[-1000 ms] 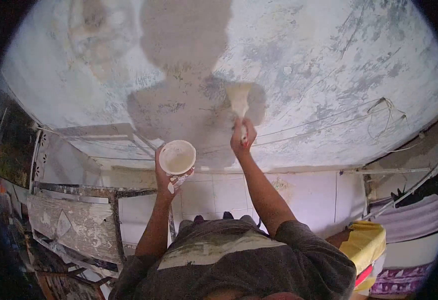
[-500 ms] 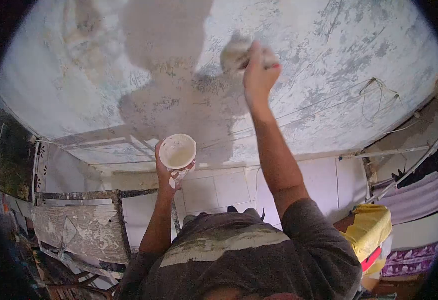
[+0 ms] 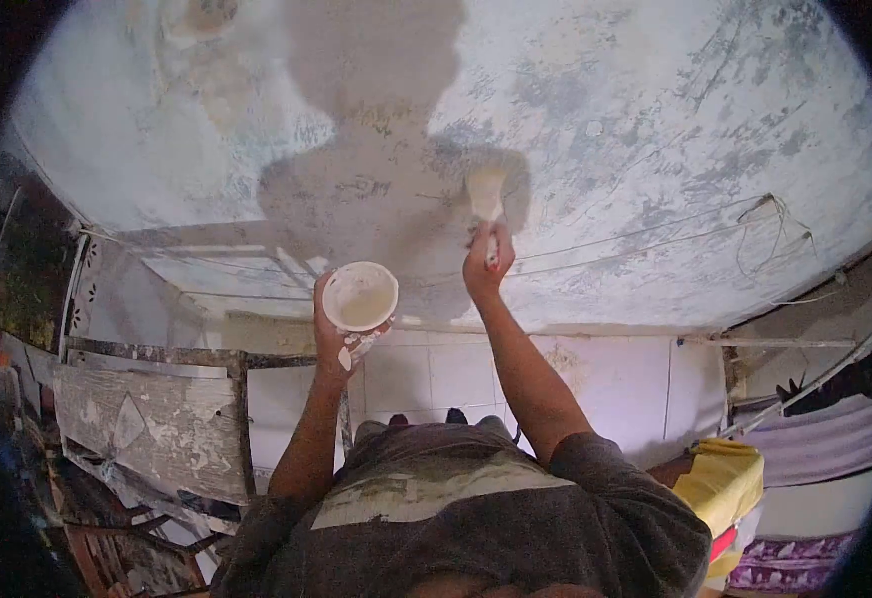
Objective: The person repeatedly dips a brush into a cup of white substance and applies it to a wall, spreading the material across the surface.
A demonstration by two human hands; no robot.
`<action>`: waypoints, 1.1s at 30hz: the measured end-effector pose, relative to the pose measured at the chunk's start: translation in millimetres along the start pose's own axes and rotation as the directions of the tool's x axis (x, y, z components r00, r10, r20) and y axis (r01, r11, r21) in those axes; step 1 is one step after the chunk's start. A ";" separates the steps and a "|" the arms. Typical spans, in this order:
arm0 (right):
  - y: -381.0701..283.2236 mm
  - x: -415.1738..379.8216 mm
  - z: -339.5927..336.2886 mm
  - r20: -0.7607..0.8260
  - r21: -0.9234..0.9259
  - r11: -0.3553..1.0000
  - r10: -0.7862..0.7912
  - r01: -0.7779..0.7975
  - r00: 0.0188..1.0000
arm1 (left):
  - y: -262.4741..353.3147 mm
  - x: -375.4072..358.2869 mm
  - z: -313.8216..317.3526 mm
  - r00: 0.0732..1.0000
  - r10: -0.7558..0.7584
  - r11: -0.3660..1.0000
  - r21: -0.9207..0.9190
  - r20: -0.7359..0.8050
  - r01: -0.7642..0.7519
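My left hand (image 3: 332,334) is wrapped round a paint-smeared white tub (image 3: 361,297), its open mouth facing up with pale paint inside. In my right hand (image 3: 486,264) is a paintbrush (image 3: 486,192), gripped by its handle, the wide pale bristles pointing up toward the wall. Bristle tips overlap the wall (image 3: 595,130) in this view, beside the shadow of my head and shoulders. The wall is patchy white over grey-blue.
Thin cables (image 3: 645,239) run across the lower wall to a tangled loop at the right. A paint-spotted wooden board (image 3: 157,424) in a frame stands at the left. Yellow cloth (image 3: 720,478) lies at the lower right, near a purple striped cloth (image 3: 820,444). Pale tiles cover the floor.
My right hand has come down and slightly left with the paintbrush, from higher on the wall. My left hand with the tub has shifted only slightly in view.
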State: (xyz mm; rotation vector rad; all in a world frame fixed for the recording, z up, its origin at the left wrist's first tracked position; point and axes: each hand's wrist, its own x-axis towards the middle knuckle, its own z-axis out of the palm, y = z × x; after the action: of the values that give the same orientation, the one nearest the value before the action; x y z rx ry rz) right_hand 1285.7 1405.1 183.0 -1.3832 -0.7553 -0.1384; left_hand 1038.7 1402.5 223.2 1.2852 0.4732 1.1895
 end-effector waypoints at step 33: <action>5.4 0.7 33.5 0.018 0.074 0.969 0.236 -0.237 0.972 | 10.1 -6.3 -4.3 0.973 -0.226 0.920 -0.337 -0.042 0.200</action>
State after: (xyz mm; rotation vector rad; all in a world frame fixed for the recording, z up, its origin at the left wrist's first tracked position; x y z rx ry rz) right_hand 1275.6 1437.2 178.7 -1.3908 -0.5911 0.0831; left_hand 1028.6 1397.5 229.0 0.8760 0.4378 1.0847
